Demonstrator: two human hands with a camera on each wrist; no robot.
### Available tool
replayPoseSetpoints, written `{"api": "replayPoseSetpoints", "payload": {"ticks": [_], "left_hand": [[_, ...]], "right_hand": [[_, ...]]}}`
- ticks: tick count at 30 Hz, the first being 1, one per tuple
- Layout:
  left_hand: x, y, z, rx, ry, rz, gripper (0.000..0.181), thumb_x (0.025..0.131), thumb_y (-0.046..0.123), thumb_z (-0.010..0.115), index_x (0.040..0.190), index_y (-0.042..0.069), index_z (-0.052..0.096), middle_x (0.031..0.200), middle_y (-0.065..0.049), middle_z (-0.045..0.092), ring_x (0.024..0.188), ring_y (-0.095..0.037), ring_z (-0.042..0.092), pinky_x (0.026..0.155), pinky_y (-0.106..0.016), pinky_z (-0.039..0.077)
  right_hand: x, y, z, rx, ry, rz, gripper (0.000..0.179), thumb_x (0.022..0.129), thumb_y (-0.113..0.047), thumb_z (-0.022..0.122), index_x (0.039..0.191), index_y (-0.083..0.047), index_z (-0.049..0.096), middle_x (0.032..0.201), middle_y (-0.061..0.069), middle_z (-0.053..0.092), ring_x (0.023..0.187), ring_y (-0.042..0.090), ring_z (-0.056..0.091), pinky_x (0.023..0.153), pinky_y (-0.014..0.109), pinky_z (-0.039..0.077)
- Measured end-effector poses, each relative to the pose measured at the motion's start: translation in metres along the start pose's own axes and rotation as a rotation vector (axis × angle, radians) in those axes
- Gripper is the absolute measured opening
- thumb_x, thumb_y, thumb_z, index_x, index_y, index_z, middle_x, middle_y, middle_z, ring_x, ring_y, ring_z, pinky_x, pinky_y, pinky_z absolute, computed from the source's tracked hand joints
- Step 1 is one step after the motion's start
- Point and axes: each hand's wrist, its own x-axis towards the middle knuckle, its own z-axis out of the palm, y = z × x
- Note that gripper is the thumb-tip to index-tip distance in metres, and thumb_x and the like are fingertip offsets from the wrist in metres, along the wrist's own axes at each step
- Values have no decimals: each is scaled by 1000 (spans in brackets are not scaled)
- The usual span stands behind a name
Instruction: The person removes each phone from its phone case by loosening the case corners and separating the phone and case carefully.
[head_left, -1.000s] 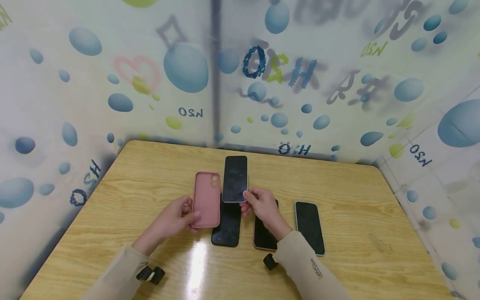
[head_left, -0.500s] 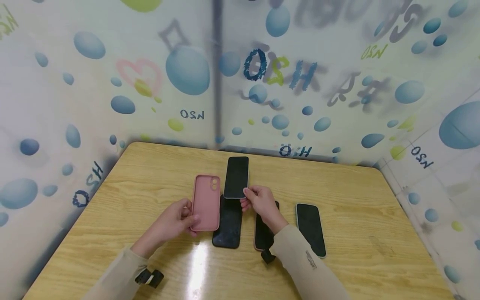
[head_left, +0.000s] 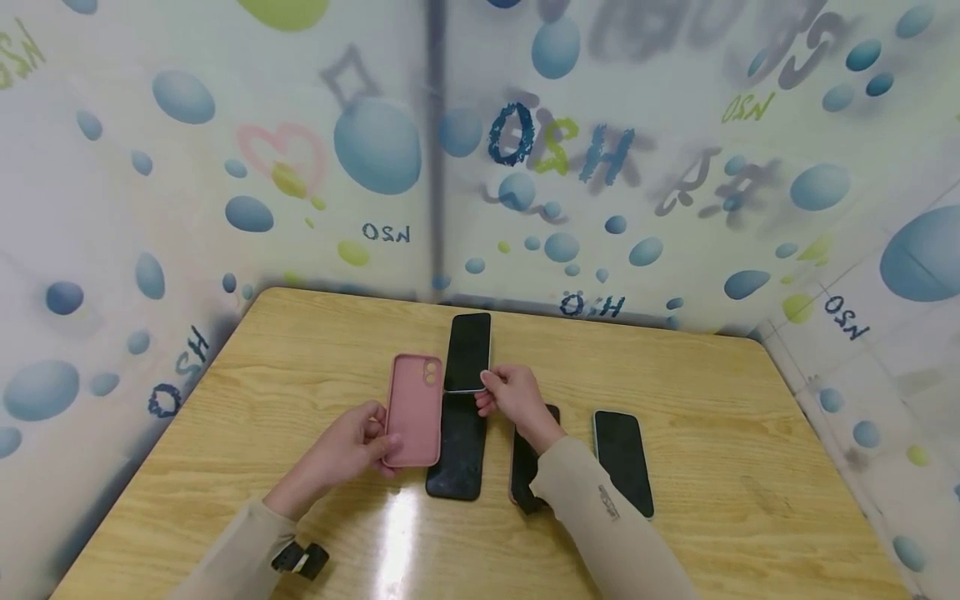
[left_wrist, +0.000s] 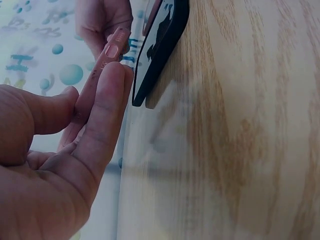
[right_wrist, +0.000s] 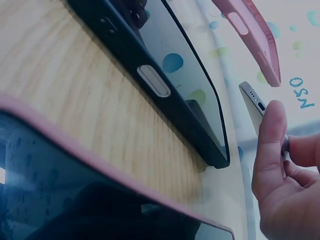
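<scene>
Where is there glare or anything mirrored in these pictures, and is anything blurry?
Head view: a white streak of glare on the table, but none like it on the pink case; right wrist view: the black phone mirrors blue and green spots like those on the wall; left wrist view: dim light, faint smeared reflections on the table, and soft wall lettering.

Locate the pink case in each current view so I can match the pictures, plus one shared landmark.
Head: the pink case is left of centre, below mid-height, in the left hand.
Left wrist: upper left, seen edge-on.
Right wrist: upper right, cut off by the top edge.
Shared landmark: the dark-rimmed phone on the table, in all three views.
</scene>
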Motion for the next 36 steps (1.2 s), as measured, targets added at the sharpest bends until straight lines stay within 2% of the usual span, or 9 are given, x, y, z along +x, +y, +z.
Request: {"api": "replayPoseSetpoints", "payload": {"ticks": [9,23,36], "left_hand": [[-1,1,0,14,7,-2,16,101,-8,56,109,-10,43,85,-18,70,71,-33,74,67,-45,63],[-1,-1,2,36,-3,8,15,101,-7,57,108,-9,44,83,-17,71,71,-32,73,65,-41,63],[-1,-1,1,31,-7,5,15,101,-8,57,107,-9,44,82,-16,70,72,-32,73,65,-41,64]], "right_hand": [[12,-2,7,-21,5,5,25,108,-8,54,102,13,66,77,16,72,55,11,64,61,33,62],[28,-3,18,-53,-2,83,27,108,-9,53,107,14,67,74,11,70,54,10,65,62,30,62],[44,-4,23,-128,49,101,24,106,-10,57,103,10,70,70,10,69,52,10,62,57,28,60]]}}
